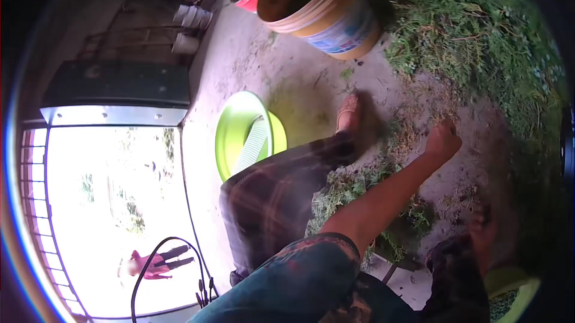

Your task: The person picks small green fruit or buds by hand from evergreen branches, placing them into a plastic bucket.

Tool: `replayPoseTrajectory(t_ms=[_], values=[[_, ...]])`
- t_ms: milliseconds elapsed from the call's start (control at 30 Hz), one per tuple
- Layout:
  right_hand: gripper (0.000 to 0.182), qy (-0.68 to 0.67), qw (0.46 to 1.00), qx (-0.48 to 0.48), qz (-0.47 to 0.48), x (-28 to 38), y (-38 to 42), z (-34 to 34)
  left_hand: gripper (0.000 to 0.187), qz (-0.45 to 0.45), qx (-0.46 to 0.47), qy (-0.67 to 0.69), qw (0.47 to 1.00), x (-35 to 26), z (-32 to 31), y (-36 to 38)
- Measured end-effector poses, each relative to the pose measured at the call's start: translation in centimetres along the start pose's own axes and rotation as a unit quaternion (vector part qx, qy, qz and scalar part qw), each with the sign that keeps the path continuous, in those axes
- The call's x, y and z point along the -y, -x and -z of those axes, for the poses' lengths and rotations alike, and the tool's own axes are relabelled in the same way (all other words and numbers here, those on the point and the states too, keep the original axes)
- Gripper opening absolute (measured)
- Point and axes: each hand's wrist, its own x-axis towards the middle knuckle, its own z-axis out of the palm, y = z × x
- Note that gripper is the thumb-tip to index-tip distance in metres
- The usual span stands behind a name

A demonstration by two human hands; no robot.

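From the bottom of the head view my left arm, in a dark green sleeve, reaches across to the right. My left hand (443, 141) is closed in a fist just above dry plant scraps (413, 125) on the floor. Whatever its fingers may hold is hidden. Past the knuckles rises a large heap of green leafy sprigs (479, 35). A smaller pile of sprigs (335, 200) lies under my forearm, between my legs. Nowhere do I see my right hand. Near the right edge, a foot (481, 227) shows dimly in shadow.
Beyond my other foot (348, 113) stands a yellow bucket (353, 29), with a red container (254, 0) behind it. A lime-green tub (224, 137) with a ribbed panel sits by my knee. Another yellow-green tub (530, 302) is at lower right. Outside the bright doorway is a person (157, 263).
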Motion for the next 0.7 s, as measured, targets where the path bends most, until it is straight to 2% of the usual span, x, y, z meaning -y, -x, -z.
replayPoseTrajectory(t_ms=[33,67,100,133,167,200,233,267,367,433,467,533,567,600,633,667,700], values=[[0.033,-0.025,1.000,0.005,-0.002,0.7,0.2,1.0,0.008,0.014,0.035,-0.009,0.999,0.0,0.3,0.4],[0.033,-0.049,0.999,0.010,-0.004,1.6,0.3,2.0,0.008,0.015,0.032,-0.009,0.999,-0.2,0.6,0.8],[0.034,-0.022,0.986,0.154,-0.051,2.1,-0.2,3.0,0.008,0.060,0.043,0.019,0.997,-0.2,0.6,1.2],[0.034,-0.017,0.986,0.154,-0.056,2.9,0.0,3.9,0.008,0.103,0.054,0.048,0.992,-0.2,0.6,1.6],[0.034,0.003,0.988,0.142,-0.062,3.0,-0.1,3.7,0.008,0.103,0.047,0.051,0.992,0.6,0.0,1.6],[0.034,0.021,0.988,0.134,-0.069,3.0,-0.7,3.4,0.010,-0.062,0.181,-0.144,0.971,1.5,0.0,1.3],[0.033,0.039,0.988,0.127,-0.078,2.4,-1.8,2.6,0.013,-0.216,0.300,-0.331,0.868,1.8,0.8,1.4],[0.033,0.055,0.988,0.118,-0.088,1.6,-2.9,2.0,0.009,-0.294,0.254,-0.399,0.831,1.7,1.0,2.2],[0.033,0.110,0.985,0.082,-0.106,-1.4,-5.1,-1.6,0.011,-0.269,0.294,-0.408,0.821,1.6,0.6,2.7],[0.033,0.148,0.982,0.056,-0.103,-3.4,-6.0,-4.0,0.018,-0.146,0.301,-0.349,0.875,1.1,0.5,2.8],[0.033,0.165,0.980,0.041,-0.101,-4.5,-6.2,-5.2,0.018,-0.147,0.300,-0.346,0.877,1.1,0.7,2.9],[0.034,0.201,0.976,0.003,-0.088,-6.4,-5.4,-7.3,0.025,0.020,0.220,-0.271,0.937,0.5,1.0,3.6],[0.034,0.222,0.972,-0.024,-0.067,-6.8,-4.0,-8.6,0.028,0.104,0.227,-0.243,0.937,-1.3,2.4,4.0],[0.035,0.243,0.968,-0.056,-0.033,-6.7,-2.1,-10.0,0.027,0.043,0.234,-0.230,0.944,-0.8,3.2,4.3],[0.035,0.263,0.960,-0.093,0.005,-6.5,0.2,-11.4,0.022,-0.068,0.198,-0.292,0.933,2.0,1.7,4.1],[0.036,0.280,0.950,-0.131,0.043,-6.4,2.4,-12.6,0.018,-0.187,0.270,-0.414,0.849,1.3,3.1,4.0],[0.036,0.297,0.937,-0.166,0.076,-6.6,4.1,-13.9,0.019,-0.314,0.196,-0.394,0.842,4.7,2.6,4.0]])
